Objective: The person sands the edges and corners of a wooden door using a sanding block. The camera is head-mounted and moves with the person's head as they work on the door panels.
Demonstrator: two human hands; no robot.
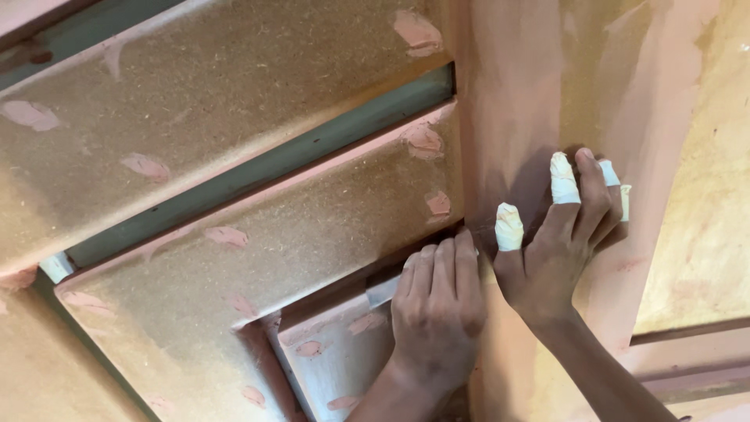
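Observation:
My left hand [437,309] has its fingers curled and pressed into the groove where a particleboard panel [258,266] meets an upright post [516,94]. A small pale flat piece [383,291], perhaps sandpaper or a scraper, sticks out from under its fingers. My right hand [566,234] rests on the post just to the right. Its fingers are bent against the wood, white tape is wrapped around several fingertips, and it holds nothing.
The wooden piece has stepped brown panels dotted with pink filler patches [422,141]. A dark green slot [266,168] runs between two panels. A recessed lower panel [336,352] sits below my left hand. Another pink-smeared board [703,234] lies at the right.

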